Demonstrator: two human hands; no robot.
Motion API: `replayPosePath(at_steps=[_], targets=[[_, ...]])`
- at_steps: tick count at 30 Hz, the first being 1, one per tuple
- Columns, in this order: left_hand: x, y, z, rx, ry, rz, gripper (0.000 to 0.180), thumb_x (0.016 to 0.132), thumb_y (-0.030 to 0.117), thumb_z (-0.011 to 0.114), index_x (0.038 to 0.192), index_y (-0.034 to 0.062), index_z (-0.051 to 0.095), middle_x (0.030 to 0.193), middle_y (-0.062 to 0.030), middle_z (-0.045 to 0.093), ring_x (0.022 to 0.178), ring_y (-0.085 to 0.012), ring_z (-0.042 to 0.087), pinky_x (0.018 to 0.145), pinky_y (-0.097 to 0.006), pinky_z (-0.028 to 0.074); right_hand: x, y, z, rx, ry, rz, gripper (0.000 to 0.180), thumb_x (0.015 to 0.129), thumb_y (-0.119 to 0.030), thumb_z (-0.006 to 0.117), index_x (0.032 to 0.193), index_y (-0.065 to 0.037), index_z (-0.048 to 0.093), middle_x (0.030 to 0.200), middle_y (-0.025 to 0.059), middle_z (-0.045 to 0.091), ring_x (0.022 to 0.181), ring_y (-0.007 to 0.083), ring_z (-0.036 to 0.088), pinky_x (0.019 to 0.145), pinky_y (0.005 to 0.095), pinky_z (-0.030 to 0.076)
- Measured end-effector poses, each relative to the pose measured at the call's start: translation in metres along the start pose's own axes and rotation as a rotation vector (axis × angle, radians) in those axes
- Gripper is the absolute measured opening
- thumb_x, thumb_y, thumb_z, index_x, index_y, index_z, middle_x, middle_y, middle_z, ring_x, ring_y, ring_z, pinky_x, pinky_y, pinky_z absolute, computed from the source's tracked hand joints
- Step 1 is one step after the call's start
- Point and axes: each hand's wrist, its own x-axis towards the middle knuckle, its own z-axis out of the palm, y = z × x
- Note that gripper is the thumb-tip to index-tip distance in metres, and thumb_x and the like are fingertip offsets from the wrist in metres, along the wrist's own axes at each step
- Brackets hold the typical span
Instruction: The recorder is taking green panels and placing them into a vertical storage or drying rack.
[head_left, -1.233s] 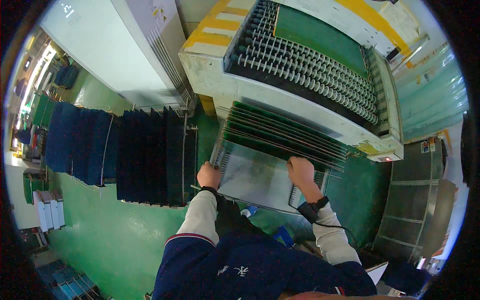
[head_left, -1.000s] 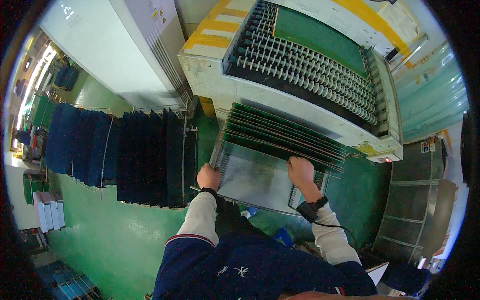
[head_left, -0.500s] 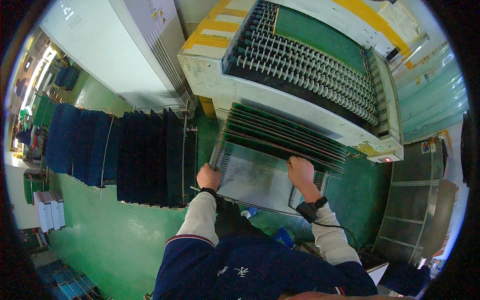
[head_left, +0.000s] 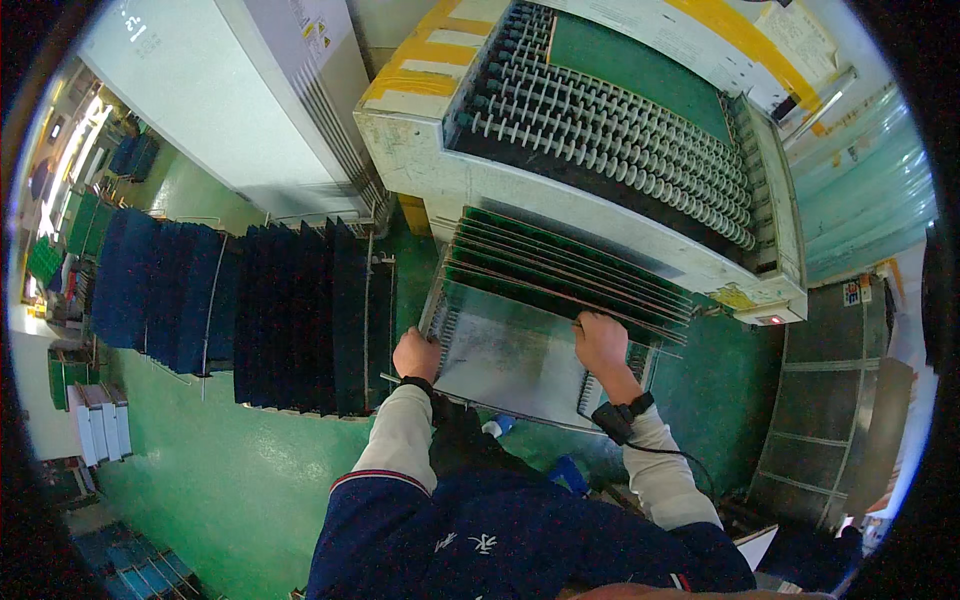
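A metal rack (head_left: 515,370) stands in front of me, with a flat grey base and coiled combs along both sides. Several thin dark green panels (head_left: 560,272) stand upright side by side in its far half. My left hand (head_left: 417,356) is closed at the rack's left side, beside the comb. My right hand (head_left: 603,343) is closed over the rack's right part, knuckles up, close to the nearest panel's edge. The fingertips are turned away, so what the right hand grips is hidden. A black band with a small box and cable (head_left: 622,418) circles my right wrist.
Beyond the rack is a machine with rows of white roller wheels (head_left: 620,150) and a green panel (head_left: 640,70) on top. Racks of dark blue panels (head_left: 290,315) stand to the left, below a tall white cabinet (head_left: 200,90). A grey framed panel (head_left: 815,400) leans at the right.
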Motion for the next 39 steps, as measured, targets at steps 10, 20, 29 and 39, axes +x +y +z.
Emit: replayPosePath(at_steps=[10, 20, 29, 39], targets=[[-0.0026, 0.0024, -0.0043, -0.003, 0.022, 0.02, 0.031, 0.081, 0.03, 0.067, 0.095, 0.0016, 0.064, 0.096, -0.0209, 0.07, 0.09, -0.0406, 0.069, 0.08, -0.049, 0.055, 0.0011, -0.0007, 0.0, 0.009, -0.005, 0.022, 0.015, 0.084, -0.021, 0.064, 0.081, -0.007, 0.061, 0.08, 0.0153, 0.066, 0.079, 0.0381, 0.067, 0.067, 0.0515, 0.053], [-0.0031, 0.0045, -0.0057, -0.001, 0.01, 0.007, 0.032, 0.081, 0.03, 0.068, 0.095, 0.001, 0.064, 0.095, -0.0214, 0.07, 0.091, -0.0408, 0.069, 0.08, -0.049, 0.055, -0.0006, -0.0014, 0.0006, -0.002, 0.018, 0.032, 0.016, 0.083, -0.023, 0.07, 0.084, -0.007, 0.065, 0.079, 0.0144, 0.066, 0.078, 0.0364, 0.066, 0.067, 0.0489, 0.051], [-0.0019, -0.0023, 0.0013, 0.0, 0.041, 0.035, 0.032, 0.081, 0.031, 0.069, 0.095, 0.0024, 0.064, 0.094, -0.021, 0.069, 0.091, -0.04, 0.068, 0.08, -0.05, 0.055, -0.0011, -0.0021, 0.0018, -0.002, 0.07, 0.015, 0.017, 0.082, -0.023, 0.07, 0.083, -0.008, 0.064, 0.077, 0.0137, 0.065, 0.076, 0.036, 0.065, 0.065, 0.0488, 0.051], [-0.0027, 0.0022, -0.0018, 0.008, 0.035, 0.012, 0.032, 0.082, 0.031, 0.069, 0.097, 0.0028, 0.064, 0.097, -0.02, 0.07, 0.092, -0.0395, 0.068, 0.081, -0.049, 0.055, -0.0022, -0.0021, 0.0028, 0.024, 0.1, 0.009, 0.016, 0.082, -0.022, 0.071, 0.082, -0.007, 0.064, 0.076, 0.0139, 0.065, 0.075, 0.0364, 0.065, 0.064, 0.0489, 0.051]])
